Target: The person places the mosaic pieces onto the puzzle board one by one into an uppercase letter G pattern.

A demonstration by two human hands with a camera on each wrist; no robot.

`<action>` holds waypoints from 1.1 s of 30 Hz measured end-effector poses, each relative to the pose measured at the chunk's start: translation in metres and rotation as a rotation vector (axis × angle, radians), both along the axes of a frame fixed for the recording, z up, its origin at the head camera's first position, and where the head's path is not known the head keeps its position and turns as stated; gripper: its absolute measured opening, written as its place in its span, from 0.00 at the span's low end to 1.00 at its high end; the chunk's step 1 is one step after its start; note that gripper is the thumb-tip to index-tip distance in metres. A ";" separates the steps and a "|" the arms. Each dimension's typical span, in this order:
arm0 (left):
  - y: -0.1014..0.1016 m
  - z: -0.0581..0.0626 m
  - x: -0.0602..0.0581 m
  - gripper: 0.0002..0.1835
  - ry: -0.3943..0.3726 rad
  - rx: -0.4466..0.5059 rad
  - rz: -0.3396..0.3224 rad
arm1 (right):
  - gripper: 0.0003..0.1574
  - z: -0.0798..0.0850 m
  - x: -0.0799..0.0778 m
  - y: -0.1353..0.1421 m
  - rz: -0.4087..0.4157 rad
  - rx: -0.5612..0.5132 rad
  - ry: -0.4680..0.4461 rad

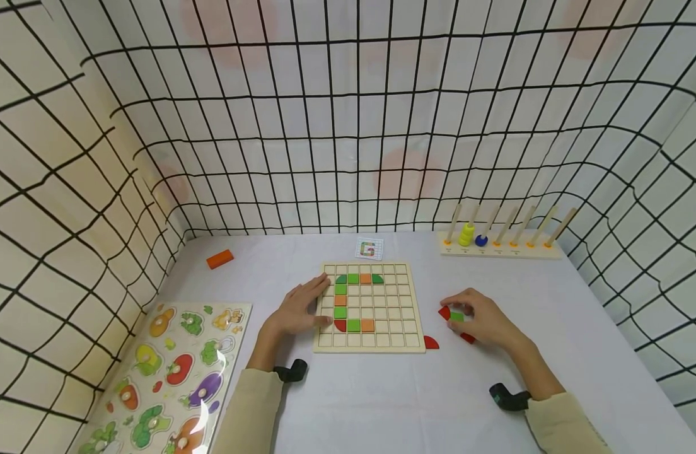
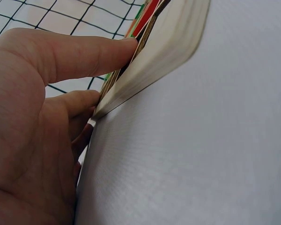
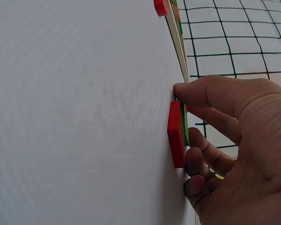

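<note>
My left hand (image 1: 295, 310) rests against the left edge of a wooden grid board (image 1: 390, 340), its thumb and fingers spread over the rim. Red, green and orange pieces on the board form an open bracket shape; a red quarter-round (image 1: 340, 325) is at its lower left corner. Right of the board, my right hand (image 1: 484, 320) curls its thumb and index finger about a small red piece (image 1: 444, 312). Beside that piece is a green square (image 1: 456, 316). Another red piece (image 3: 175, 136) lies by the hand, its side facing the wrist camera. The fingertips' contact is partly hidden.
One red quarter-round (image 1: 431, 342) lies at the board's lower right corner. Behind the board is a pattern card (image 1: 370, 248). A peg stand (image 1: 501, 251) is at the back right, an orange block (image 1: 220, 258) at the back left, a vegetable puzzle (image 1: 172, 340) at the left.
</note>
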State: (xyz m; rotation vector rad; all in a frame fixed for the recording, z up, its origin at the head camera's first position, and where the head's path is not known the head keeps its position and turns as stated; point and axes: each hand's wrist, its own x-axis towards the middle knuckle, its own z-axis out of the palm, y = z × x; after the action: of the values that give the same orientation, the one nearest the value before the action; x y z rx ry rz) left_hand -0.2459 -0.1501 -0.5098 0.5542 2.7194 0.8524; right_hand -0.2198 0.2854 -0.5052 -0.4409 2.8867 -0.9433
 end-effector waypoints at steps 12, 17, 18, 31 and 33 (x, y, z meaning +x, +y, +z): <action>0.001 0.000 0.001 0.50 0.009 -0.003 0.002 | 0.19 -0.001 0.000 -0.003 -0.001 0.004 -0.003; 0.000 0.000 0.001 0.50 0.011 -0.011 0.004 | 0.18 0.001 0.001 -0.005 0.005 0.010 0.006; 0.000 0.000 0.001 0.50 0.011 -0.010 0.004 | 0.17 0.001 0.001 -0.006 0.002 0.009 0.006; 0.000 0.000 0.001 0.50 0.013 0.002 0.001 | 0.16 0.001 -0.001 -0.011 -0.057 -0.027 -0.010; 0.000 0.000 0.001 0.50 0.015 0.003 0.002 | 0.15 0.001 -0.001 -0.014 -0.065 -0.032 -0.006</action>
State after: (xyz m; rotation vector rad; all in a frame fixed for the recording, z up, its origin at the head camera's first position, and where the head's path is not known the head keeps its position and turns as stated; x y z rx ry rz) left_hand -0.2454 -0.1501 -0.5101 0.5608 2.7331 0.8557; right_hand -0.2206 0.2714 -0.5038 -0.3474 2.9007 -0.9999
